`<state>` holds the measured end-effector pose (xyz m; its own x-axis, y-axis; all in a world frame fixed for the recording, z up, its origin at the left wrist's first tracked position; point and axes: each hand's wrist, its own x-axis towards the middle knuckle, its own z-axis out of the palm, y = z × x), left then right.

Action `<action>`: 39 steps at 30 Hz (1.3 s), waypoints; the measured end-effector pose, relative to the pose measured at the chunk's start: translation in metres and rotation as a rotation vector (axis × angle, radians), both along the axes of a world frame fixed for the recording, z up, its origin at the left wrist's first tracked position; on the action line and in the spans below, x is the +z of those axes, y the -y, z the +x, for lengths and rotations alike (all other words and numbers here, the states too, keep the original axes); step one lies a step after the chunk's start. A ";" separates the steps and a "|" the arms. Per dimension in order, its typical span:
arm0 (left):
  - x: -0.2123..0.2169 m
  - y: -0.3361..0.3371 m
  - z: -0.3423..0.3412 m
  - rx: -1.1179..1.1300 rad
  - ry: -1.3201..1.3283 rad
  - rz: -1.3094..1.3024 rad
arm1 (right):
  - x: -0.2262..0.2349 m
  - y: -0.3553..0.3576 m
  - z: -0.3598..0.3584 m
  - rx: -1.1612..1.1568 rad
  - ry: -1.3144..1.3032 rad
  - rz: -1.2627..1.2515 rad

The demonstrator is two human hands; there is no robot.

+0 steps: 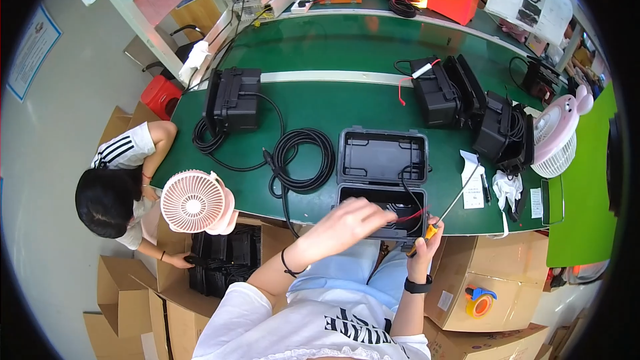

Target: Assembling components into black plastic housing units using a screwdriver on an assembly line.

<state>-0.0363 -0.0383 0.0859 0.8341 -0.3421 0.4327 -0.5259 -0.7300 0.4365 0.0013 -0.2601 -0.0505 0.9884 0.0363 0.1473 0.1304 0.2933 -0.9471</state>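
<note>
Both hands over open black case (screwdriver in right).

Worktop is dark green with a pale stripe; the open case and coiled cable are black. Screwdriver has an orange handle and the desk fan is pink. Nearby person's sleeve is white with black stripes.

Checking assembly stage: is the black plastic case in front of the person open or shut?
Open. The black plastic case has its lid laid back flat on the green table, and the left hand reaches into its base.
</note>
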 end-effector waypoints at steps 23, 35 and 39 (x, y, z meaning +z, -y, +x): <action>-0.052 -0.013 -0.062 0.522 0.341 0.212 | -0.006 0.007 -0.002 0.031 -0.014 0.013; -0.069 0.014 -0.072 0.669 0.401 0.233 | 0.032 0.006 -0.015 0.061 -0.150 -0.069; -0.058 0.021 -0.065 0.682 0.249 0.234 | 0.022 0.006 -0.012 0.014 -0.096 -0.060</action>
